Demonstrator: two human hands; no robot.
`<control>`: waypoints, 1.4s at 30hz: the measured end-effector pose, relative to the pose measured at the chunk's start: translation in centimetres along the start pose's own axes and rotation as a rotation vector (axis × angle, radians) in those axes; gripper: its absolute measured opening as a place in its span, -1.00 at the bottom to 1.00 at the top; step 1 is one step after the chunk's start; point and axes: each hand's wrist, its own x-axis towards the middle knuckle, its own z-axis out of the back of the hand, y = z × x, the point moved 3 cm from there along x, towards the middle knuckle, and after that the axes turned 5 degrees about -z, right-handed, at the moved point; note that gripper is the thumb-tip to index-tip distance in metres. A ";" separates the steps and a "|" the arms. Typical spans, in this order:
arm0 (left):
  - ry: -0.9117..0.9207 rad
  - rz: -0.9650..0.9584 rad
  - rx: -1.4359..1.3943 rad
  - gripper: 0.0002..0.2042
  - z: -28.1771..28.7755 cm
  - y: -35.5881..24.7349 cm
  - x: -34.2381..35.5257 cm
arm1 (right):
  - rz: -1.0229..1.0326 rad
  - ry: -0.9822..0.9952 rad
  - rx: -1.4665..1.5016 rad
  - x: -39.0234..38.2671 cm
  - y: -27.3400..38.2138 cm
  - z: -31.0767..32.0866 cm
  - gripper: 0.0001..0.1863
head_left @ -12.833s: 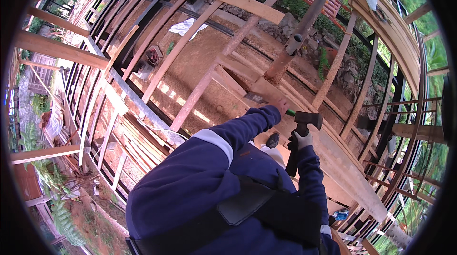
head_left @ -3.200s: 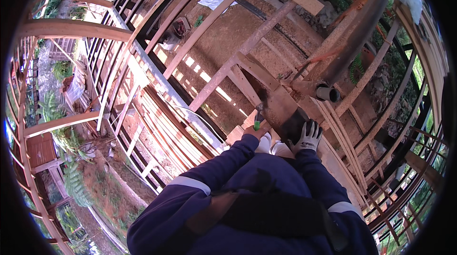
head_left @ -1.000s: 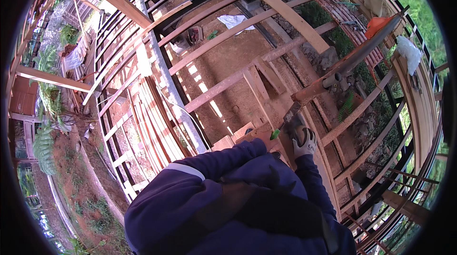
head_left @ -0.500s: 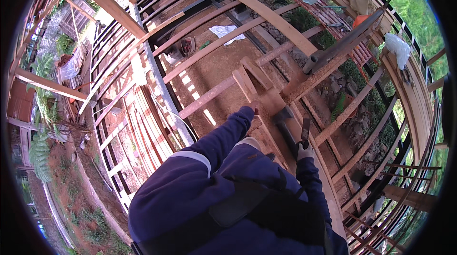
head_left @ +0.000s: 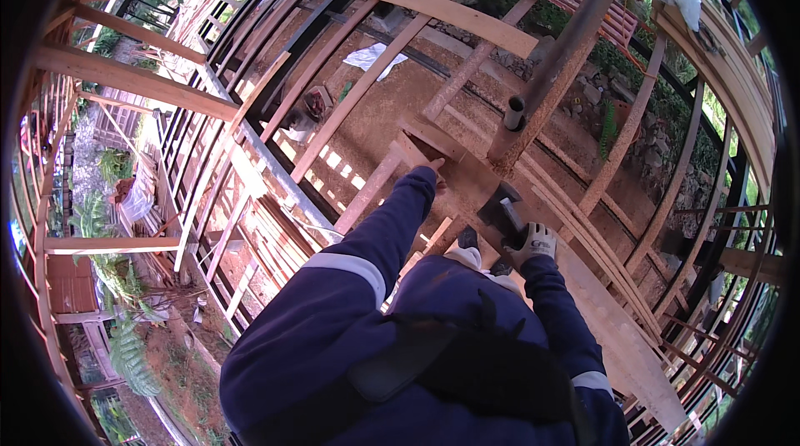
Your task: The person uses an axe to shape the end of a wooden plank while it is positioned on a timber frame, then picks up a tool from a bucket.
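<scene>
Attention has split between two spots. Half a second ago the right hand held a tool upright over the long plank [head_left: 621,342]; now no raised tool shows, and that gloved right hand [head_left: 536,244] is low at the plank, right at a dark tool [head_left: 500,206] with a pale patch on it. The bare left hand [head_left: 437,177] is out at the near end of the two short boards [head_left: 433,139], which form a narrow V, with a finger stretched toward them. So the left side of the work is now at the boards and the right side at the tool. The green handle visible a second ago is no longer in sight. Both hands are small and partly shadowed, so I cannot tell whether either has closed on anything. The dark tool sits over the plank, near the lower end of the metal pipe [head_left: 573,25]. Wood strips [head_left: 260,234] lie stacked to the left.
</scene>
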 end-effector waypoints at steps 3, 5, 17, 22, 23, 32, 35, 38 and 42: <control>-0.022 0.061 -0.121 -0.60 0.2 1.5 3.9 | -0.031 0.059 -0.093 0.6 0.7 0.7 -0.17; 0.016 0.057 0.000 -0.68 0.2 1.3 4.2 | -0.056 0.111 -0.133 1.4 0.4 -0.1 -0.12; -0.011 0.071 0.092 -0.76 0.5 1.3 5.5 | -0.081 0.210 -0.205 3.0 0.2 -1.7 -0.06; -0.004 0.050 0.073 -0.77 0.5 1.5 5.6 | -0.088 0.212 -0.222 2.9 0.7 -1.0 -0.07; -0.009 0.037 0.079 -0.77 0.5 1.4 5.3 | -0.088 0.235 -0.222 3.1 0.9 -0.8 -0.09; 0.119 0.105 -0.392 -0.53 1.8 4.0 1.8 | -0.030 0.202 -0.113 2.3 1.1 0.0 -0.21; 0.202 0.124 -0.299 -0.51 1.0 9.8 0.3 | 0.091 0.142 -0.041 2.5 -0.9 -1.3 -0.38; 0.420 0.050 -0.166 -0.58 -2.3 15.7 -3.3 | 0.180 0.094 0.013 3.1 -3.1 -2.7 -0.50; 0.545 -0.361 0.150 -0.60 -6.0 15.5 -11.7 | 0.121 0.010 0.307 3.0 -3.4 -3.5 -0.68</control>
